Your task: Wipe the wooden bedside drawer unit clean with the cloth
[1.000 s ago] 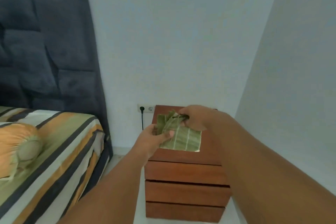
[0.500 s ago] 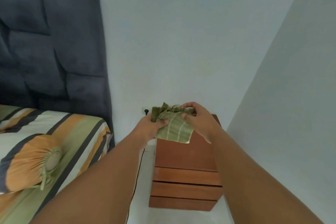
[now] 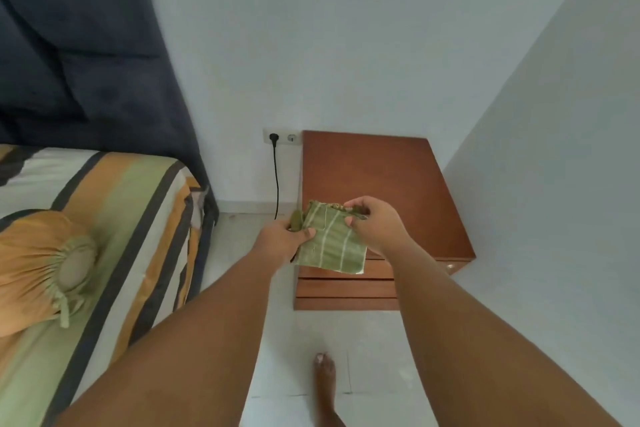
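Head camera looks down into a corner of the bedroom: at the left the bed with its striped cover and one orange bolster pillow, then the wall socket with a single black cable hanging to the floor, then the wooden drawer unit against the right wall. One cloth, green with pale stripes, is held in the air above the unit's front left corner, not yet touching the wood. The left hand is curled shut on its bunched left edge; the right hand pinches the top right edge between thumb and fingertips, the other fingers loosely bent. It looks soft, light and limp, folding wherever it is gripped, so I would ball it flat under one palm to press it down. The unit's top looks smooth, hard and bare, likely easy to sweep from back edge to front. Three drawer fronts show below, as far as I can count. One bare foot stands on the floor tiles
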